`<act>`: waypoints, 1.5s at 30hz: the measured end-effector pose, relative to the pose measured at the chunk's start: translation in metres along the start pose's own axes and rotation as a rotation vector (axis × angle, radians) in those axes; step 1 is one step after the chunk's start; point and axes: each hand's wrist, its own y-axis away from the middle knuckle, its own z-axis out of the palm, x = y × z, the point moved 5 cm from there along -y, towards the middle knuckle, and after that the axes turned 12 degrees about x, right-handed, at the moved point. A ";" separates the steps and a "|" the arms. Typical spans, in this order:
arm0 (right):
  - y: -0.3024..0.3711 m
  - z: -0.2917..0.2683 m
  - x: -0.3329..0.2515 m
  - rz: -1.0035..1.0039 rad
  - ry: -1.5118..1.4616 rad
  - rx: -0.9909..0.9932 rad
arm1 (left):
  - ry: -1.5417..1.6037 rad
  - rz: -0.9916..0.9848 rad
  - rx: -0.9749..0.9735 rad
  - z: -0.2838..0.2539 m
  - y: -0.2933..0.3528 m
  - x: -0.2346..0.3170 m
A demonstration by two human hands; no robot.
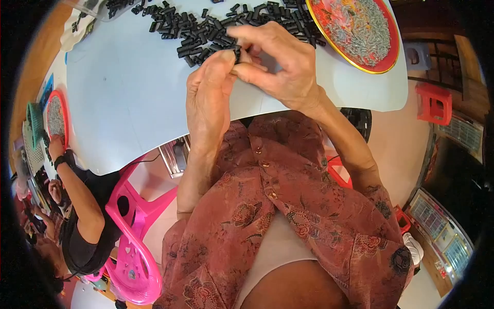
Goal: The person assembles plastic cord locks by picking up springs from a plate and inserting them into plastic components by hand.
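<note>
Both of my hands meet over the near edge of the table. My left hand [210, 90] is closed, with a small black cylindrical part [237, 52] between thumb and fingers. Against that part, my right hand [283, 67] has its thumb and fingers drawn together; whatever they pinch is too small and hidden to name. Just beyond the hands lies a loose pile of similar black cylindrical parts [193, 36]. To the right of it, a red plate [387, 61] with a gold rim carries many small silvery metal pieces, which look like springs or screws.
The pale table [128, 98] curves round in front of me. At the left, another person's arm [82, 198] reaches to a red tray [66, 116] of silvery pieces. A pink plastic chair [136, 257] stands lower left, a red stool [434, 104] at the right.
</note>
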 end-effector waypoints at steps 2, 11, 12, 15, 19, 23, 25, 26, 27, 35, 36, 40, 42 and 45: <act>0.000 -0.001 0.004 0.009 0.000 0.030 | 0.001 -0.006 -0.036 0.005 0.000 0.002; -0.006 -0.005 -0.003 -0.163 0.086 0.011 | -0.068 0.033 0.004 0.005 -0.003 0.006; -0.004 -0.003 -0.009 -0.275 0.085 0.061 | -0.122 0.007 0.046 0.003 -0.001 0.008; 0.003 -0.005 -0.003 -0.360 0.118 0.058 | -0.190 -0.038 0.122 0.011 -0.002 0.005; 0.006 -0.007 -0.014 -0.371 0.153 0.022 | -0.179 -0.001 0.082 0.010 0.005 0.006; 0.002 -0.016 -0.018 -0.464 0.226 0.005 | -0.281 0.127 -0.002 0.014 0.004 0.005; -0.005 -0.022 -0.020 -0.494 0.254 -0.017 | -0.335 0.165 -0.023 0.008 0.000 0.001; -0.012 -0.027 -0.021 -0.509 0.279 -0.035 | -0.313 0.177 -0.040 0.014 0.003 0.002; -0.021 -0.033 -0.023 -0.557 0.339 -0.006 | -0.291 0.189 -0.057 0.019 0.006 0.004; -0.176 -0.119 0.039 -0.429 0.642 0.165 | -0.511 0.374 -0.121 0.022 0.013 0.011; -0.187 -0.123 0.054 -0.181 0.725 0.058 | -0.546 0.341 -0.113 0.023 0.013 0.011; -0.185 -0.109 0.066 -0.383 0.843 0.041 | -0.572 0.332 -0.125 0.021 0.011 0.009; -0.166 -0.072 0.032 -0.373 0.644 -0.034 | -0.556 0.318 -0.108 0.018 0.012 0.011; -0.133 -0.044 0.062 -0.185 0.414 -0.211 | -0.533 0.316 -0.137 0.022 0.010 0.012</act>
